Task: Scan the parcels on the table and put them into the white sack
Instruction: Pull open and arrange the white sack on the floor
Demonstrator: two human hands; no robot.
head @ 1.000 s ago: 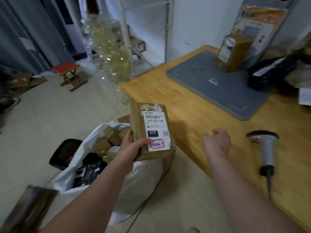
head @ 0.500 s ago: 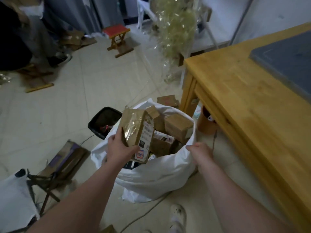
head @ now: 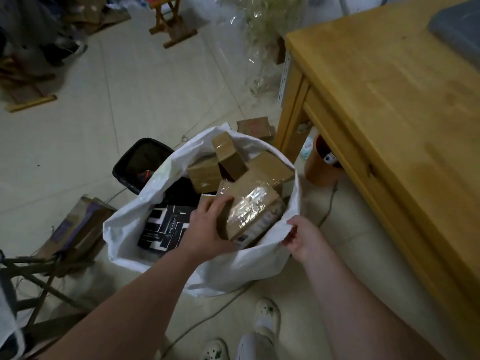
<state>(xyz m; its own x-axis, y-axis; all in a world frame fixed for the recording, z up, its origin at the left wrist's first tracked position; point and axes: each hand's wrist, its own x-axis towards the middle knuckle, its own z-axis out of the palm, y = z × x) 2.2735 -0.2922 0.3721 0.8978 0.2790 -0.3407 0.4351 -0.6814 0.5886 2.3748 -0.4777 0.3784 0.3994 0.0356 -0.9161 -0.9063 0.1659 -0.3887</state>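
Inside the mouth of the white sack [head: 124,229], my left hand [head: 207,229] grips the parcel [head: 249,214] by its near end, its long side running away from my palm, over the other boxes [head: 226,162]. My right hand [head: 301,237] pinches the sack's rim just beside it, so I judge the drop falls to the left.

I saw the parcel [head: 249,214] as matt brown cardboard with glossy clear tape wrinkled over its top. The white sack [head: 233,266] looked like thin, creased plastic with a dull sheen. The table [head: 389,100] was smooth varnished wood, the bin [head: 122,175] black plastic, and the floor [head: 155,100] pale, smooth tile.
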